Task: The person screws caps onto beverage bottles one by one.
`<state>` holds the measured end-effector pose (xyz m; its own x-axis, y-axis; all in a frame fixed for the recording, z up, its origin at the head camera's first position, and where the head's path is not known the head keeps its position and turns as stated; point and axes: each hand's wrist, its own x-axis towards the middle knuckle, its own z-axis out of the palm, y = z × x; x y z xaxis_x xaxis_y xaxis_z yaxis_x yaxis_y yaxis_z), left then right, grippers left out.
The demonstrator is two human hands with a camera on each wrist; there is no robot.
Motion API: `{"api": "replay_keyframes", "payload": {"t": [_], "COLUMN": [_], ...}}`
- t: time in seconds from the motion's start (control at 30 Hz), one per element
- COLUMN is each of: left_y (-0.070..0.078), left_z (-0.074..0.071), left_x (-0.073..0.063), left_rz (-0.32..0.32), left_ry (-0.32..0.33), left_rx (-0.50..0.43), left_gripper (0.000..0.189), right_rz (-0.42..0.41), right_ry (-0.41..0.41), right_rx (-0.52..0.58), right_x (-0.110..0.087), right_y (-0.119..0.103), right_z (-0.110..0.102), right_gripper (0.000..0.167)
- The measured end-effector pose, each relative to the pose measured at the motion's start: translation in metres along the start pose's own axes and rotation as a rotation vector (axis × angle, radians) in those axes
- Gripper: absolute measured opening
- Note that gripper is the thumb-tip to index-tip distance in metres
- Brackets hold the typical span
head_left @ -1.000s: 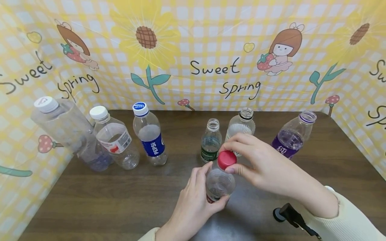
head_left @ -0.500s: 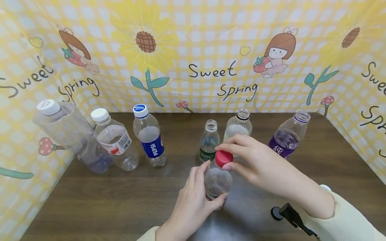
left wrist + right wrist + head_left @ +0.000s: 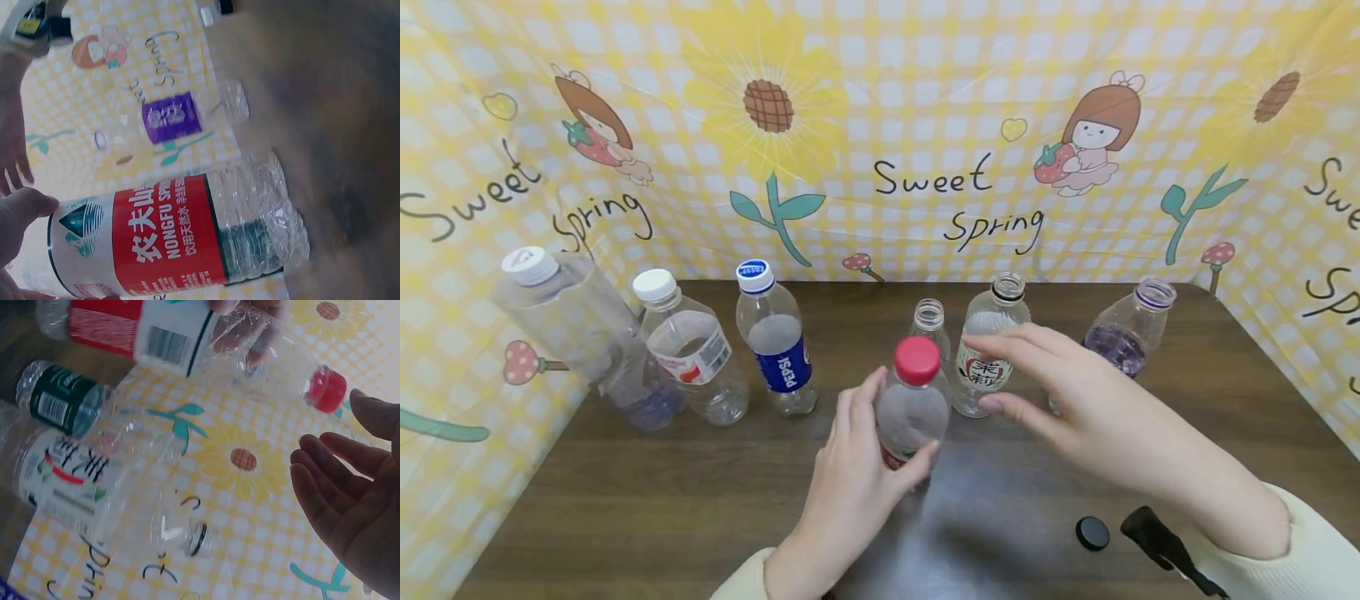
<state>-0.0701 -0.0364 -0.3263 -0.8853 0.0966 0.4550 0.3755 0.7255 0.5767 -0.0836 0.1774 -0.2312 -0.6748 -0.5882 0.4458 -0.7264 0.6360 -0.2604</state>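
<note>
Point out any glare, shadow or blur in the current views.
Head: pale glare and soft shadow on the brown wood-grain table; left wrist: table blurred, large lettering on the red-labelled clear plastic bottle legible; right wrist: soft overall, the bare right hand dim.

Table (image 3: 647, 500): dark brown, wood-grained
Cloth backdrop (image 3: 880, 100): yellow-and-white check, slightly creased, standing round the table's back and both sides
Print: sunflowers (image 3: 768, 106), girls (image 3: 1088, 137) hugging strawberries, black "Sweet Spring" lettering (image 3: 932, 175)
Light: fairly even; I notice a pale sheen (image 3: 906, 571) on the table's nearer part
</note>
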Motion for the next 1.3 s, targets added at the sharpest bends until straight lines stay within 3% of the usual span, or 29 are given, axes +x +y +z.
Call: {"api": "replay_keyframes", "payload": {"t": [0.13, 0.27, 0.63, 0.93, 1.13, 1.3], "left_y": [-0.006, -0.014, -0.030, -0.041, -0.046, -0.050], "left_z": [-0.004, -0.004, 0.000, 0.007, 0.009, 0.010], "left_x": [0.009, 0.018, 0.040, 0.055, 0.063, 0.069], "left_rz": [-0.015, -0.027, -0.132, -0.175, -0.216, -0.251], "left_ry": [0.079, 0.148, 0.108, 0.067, 0.047, 0.044], "left_rx": [-0.001, -0.010, -0.038, -0.027, -0.036, -0.036], "left_gripper": [0.084, 0.081, 0.084, 0.086, 0.086, 0.086], "right_rz": [-0.005, 0.043, 0.196, 0.446, 0.699, 0.803], "right_ry": [0.044, 0.053, 0.143, 0.275, 0.249, 0.221], "right_rx": [-0.054, -0.092, -0.099, -0.080, -0.077, -0.083], "right_x": [-0.012, -0.028, -0.083, -0.149, -0.196, -0.212], "right_y": [0.009, 0.016, 0.047, 0.090, 0.128, 0.149], "right_z": [-0.005, -0.008, -0.006, 0.003, 0.014, 0.016], "right_gripper": [0.048, 0.047, 0.042, 0.025, 0.019, 0.020]}}
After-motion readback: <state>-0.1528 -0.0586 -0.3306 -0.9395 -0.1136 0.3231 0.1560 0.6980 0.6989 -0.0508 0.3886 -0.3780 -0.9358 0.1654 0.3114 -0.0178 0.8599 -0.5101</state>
